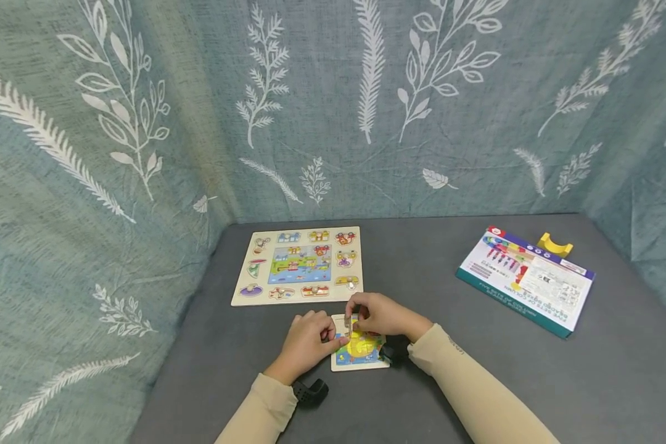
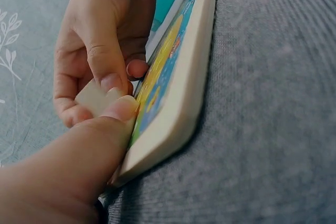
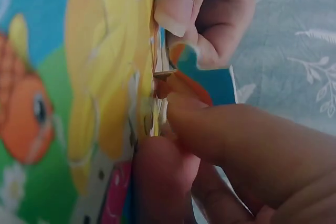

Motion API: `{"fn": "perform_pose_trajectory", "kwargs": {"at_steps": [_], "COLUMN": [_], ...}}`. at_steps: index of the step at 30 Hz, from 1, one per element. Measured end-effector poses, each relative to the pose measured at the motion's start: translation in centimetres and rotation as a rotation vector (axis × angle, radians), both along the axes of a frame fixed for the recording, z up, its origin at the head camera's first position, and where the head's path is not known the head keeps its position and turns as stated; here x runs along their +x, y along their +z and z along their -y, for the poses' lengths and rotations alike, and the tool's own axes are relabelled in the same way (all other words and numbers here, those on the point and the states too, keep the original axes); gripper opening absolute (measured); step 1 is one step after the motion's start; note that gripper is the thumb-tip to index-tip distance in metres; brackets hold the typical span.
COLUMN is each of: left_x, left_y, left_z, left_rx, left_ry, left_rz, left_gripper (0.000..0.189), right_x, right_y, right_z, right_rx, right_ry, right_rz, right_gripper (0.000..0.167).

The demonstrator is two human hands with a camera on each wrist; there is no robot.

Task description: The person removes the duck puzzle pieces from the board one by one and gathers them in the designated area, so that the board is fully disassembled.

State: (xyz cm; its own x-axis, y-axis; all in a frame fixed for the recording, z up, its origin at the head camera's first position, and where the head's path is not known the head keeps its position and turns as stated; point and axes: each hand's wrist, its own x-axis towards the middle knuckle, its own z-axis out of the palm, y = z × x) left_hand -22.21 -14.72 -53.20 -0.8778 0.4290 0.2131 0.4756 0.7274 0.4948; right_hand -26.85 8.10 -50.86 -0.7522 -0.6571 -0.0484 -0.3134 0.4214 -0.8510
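A small wooden jigsaw puzzle with a yellow duck lies in front of me, its picture partly covered by both hands. My right hand pinches a thin puzzle piece, held on edge over the puzzle's upper left part. Blue and orange show on one face of it; its pale back shows in the left wrist view. My left hand is at the puzzle's left edge, fingers bent, thumb stretched over the picture to the foot of the piece. I cannot tell whether the left fingers grip the piece too.
Behind the puzzle lies a larger wooden knob-puzzle board with several pieces in it. A flat cardboard box is at the right, with a yellow curved block just beyond it. A patterned curtain hangs behind the grey table.
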Motion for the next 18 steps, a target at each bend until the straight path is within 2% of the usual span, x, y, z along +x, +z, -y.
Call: {"fn": "perform_pose_trajectory", "kwargs": {"at_steps": [8,9,12,15,18], "left_x": [0.1,0.1,0.1,0.1,0.1], "left_y": [0.0,0.1,0.1,0.1,0.2], "left_z": [-0.2,-0.2,-0.2,-0.1,0.1], "left_rx": [0.01,0.015,0.022,0.017,0.02], "left_ry": [0.009,0.009,0.009,0.008,0.001], "left_rz": [-0.001,0.002,0.006,0.005,0.015], "left_gripper": [0.041,0.041,0.041,0.042,0.039], "right_x": [-0.4,-0.5,-0.8,-0.9,-0.7], "right_y": [0.3,0.5,1.9,4.0,5.0], "right_z": [-0.6,-0.9,-2.4,-5.2,-8.2], "right_rx": [-0.067,-0.082,-0.134,-0.144,-0.064], "right_ry": [0.016,0.013,-0.005,-0.092,-0.211], "right_rz": [0.051,0.056,0.052,0.012,-0.043], "right_gripper": [0.005,0.002,0.009,0.012,0.01]}}
